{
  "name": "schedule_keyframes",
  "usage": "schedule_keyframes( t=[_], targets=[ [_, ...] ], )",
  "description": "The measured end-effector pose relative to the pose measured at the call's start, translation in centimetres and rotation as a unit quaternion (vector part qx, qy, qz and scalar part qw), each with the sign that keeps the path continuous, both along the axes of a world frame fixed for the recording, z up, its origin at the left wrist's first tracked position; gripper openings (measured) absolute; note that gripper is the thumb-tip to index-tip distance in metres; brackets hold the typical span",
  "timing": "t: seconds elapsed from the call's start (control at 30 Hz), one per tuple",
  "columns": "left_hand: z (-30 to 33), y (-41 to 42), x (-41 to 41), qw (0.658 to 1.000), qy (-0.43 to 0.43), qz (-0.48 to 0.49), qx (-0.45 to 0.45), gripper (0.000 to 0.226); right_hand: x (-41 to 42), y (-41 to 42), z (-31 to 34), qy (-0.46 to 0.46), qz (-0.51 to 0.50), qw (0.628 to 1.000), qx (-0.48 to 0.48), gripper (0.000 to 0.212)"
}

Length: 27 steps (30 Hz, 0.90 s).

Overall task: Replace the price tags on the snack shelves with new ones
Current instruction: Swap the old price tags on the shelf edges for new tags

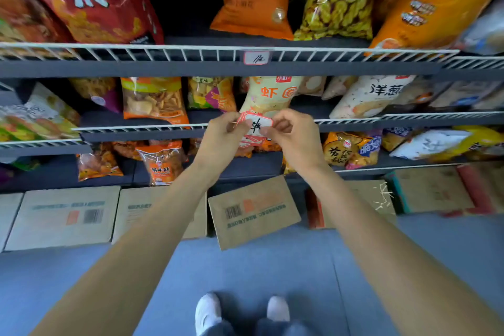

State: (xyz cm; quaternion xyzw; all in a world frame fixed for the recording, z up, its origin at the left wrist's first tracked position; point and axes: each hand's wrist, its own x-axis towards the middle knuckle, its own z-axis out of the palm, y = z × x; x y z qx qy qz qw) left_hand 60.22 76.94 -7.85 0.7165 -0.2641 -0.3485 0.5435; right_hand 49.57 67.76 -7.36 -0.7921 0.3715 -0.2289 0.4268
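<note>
A small white price tag (pixel 256 124) with a red border and black handwriting is pinched between both hands, in front of the middle shelf's wire rail (pixel 141 127). My left hand (pixel 225 131) grips its left edge and my right hand (pixel 290 129) grips its right edge. More red-bordered tags (pixel 249 142) show just below, under my left hand. Another handwritten tag (pixel 256 57) is clipped on the top shelf's wire rail (pixel 163 49). A pale shrimp-snack bag (pixel 270 93) stands right behind the held tag.
Snack bags fill three dark shelves. Cardboard boxes (pixel 62 217) line the floor under the lowest shelf, and one box (pixel 253 211) leans outward near my feet. My white shoes (pixel 208 312) stand on grey-blue floor.
</note>
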Motion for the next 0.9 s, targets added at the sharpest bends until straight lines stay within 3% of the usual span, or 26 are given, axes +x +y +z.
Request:
schedule_keyframes(
  t=[0.43, 0.6, 0.73, 0.9],
  targets=[
    [5.5, -10.4, -19.8, 0.999, -0.012, -0.046, 0.006, 0.012, -20.7, -10.7, 5.8, 0.062, -0.029, 0.997, -0.027, 0.009],
    [6.5, -14.1, -27.9, 1.000, -0.025, -0.007, -0.011, 0.010, -28.5, -15.1, 6.6, 0.051, -0.009, 0.998, -0.024, 0.005],
    [6.2, -16.9, -33.9, 0.998, -0.047, 0.012, -0.038, 0.022, -34.2, -18.3, 6.7, 0.035, -0.017, 0.999, -0.018, 0.005],
    [6.0, -21.7, -39.0, 0.996, -0.088, -0.019, -0.022, 0.008, -39.4, -22.5, 6.5, 0.035, -0.011, 0.999, 0.004, 0.011]
  ],
)
